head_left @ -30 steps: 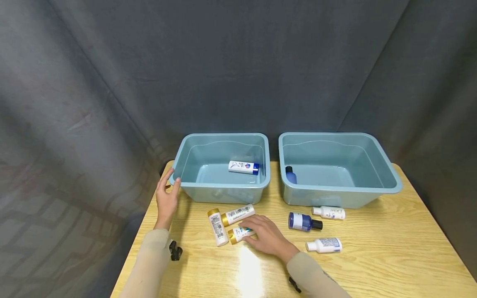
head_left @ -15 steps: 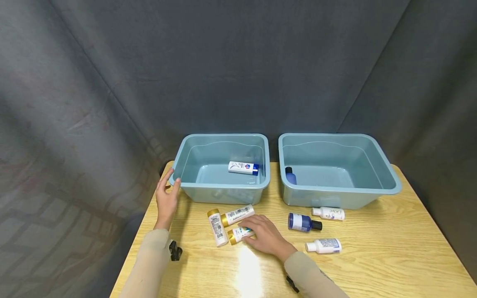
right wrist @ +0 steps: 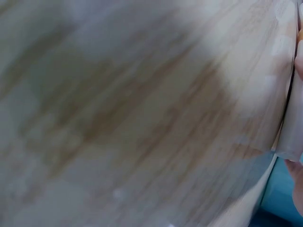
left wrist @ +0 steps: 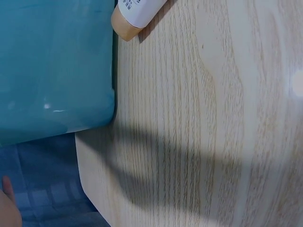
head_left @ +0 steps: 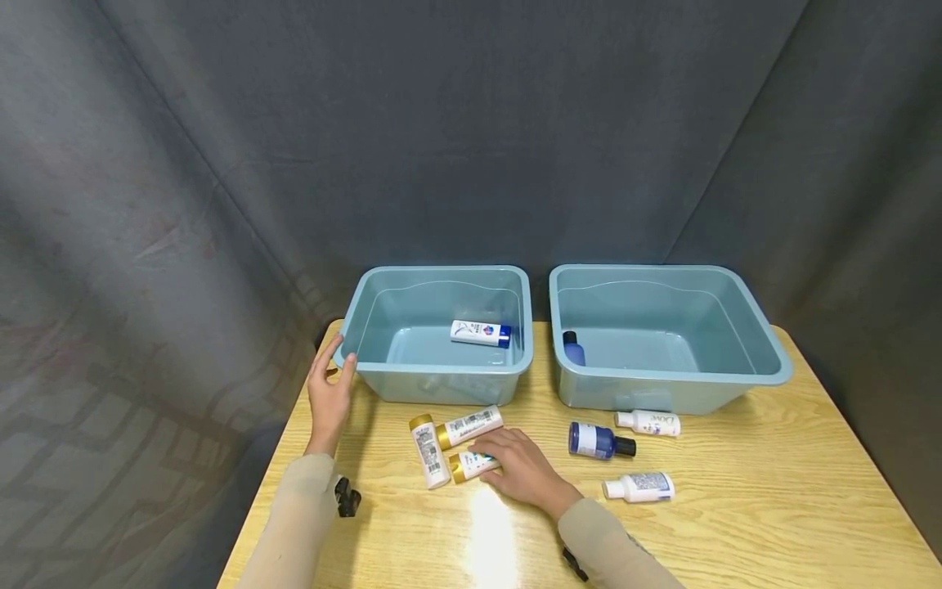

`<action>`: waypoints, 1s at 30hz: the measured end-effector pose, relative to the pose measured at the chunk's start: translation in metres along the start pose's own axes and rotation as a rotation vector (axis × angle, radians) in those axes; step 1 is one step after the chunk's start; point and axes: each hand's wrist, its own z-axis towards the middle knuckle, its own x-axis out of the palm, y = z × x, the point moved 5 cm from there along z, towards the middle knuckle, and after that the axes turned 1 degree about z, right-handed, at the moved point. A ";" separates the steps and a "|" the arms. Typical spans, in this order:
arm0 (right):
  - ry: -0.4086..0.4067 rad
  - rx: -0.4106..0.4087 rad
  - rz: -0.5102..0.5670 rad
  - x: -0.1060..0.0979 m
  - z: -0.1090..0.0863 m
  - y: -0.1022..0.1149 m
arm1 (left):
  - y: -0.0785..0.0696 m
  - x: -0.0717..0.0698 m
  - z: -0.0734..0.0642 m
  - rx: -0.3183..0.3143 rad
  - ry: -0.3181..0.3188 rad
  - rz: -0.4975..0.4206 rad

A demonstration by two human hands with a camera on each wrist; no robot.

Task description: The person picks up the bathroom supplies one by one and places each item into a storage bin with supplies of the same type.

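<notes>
My left hand is at the near left corner of the left blue bin, thumb and fingers spread on either side of the corner. In the left wrist view only a fingertip shows, below the bin's wall. My right hand holds a white shampoo bottle with a gold cap lying on the table, and covers its far end. At the right edge of the right wrist view, fingers are at a white bottle. Two similar gold-capped bottles lie close by, one upper and one left.
A white bottle with a blue cap lies in the left bin. The right blue bin holds a blue bottle. On the table to the right lie a dark blue bottle and two white bottles.
My right forearm shifts slightly left while the hand stays at the gold-capped shampoo bottle. The left hand keeps its place at the bin's corner.
</notes>
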 end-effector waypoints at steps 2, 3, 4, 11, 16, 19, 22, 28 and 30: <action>-0.007 -0.004 -0.002 0.000 0.000 0.000 | -0.011 -0.001 -0.003 -0.001 0.004 -0.010; -0.010 -0.006 -0.004 0.001 0.000 0.000 | -0.015 -0.001 -0.004 -0.003 0.007 -0.015; -0.015 -0.007 -0.002 0.001 0.000 0.000 | -0.021 -0.002 -0.006 -0.005 0.010 -0.016; -0.025 0.013 -0.003 0.001 -0.001 0.000 | -0.033 -0.002 -0.009 -0.009 0.001 -0.017; -0.016 0.032 0.008 -0.001 -0.002 0.002 | -0.030 0.000 -0.008 -0.013 -0.014 -0.027; -0.010 0.036 0.013 -0.002 -0.003 0.003 | -0.028 0.001 -0.007 -0.021 -0.028 -0.054; -0.005 0.039 0.015 -0.002 -0.003 0.004 | -0.027 0.002 -0.007 -0.032 -0.036 -0.085; -0.013 0.037 0.009 -0.003 -0.002 0.006 | -0.028 0.001 -0.008 -0.036 -0.038 -0.099; -0.024 0.031 0.008 -0.005 -0.001 0.007 | -0.027 0.001 -0.008 -0.039 -0.034 -0.104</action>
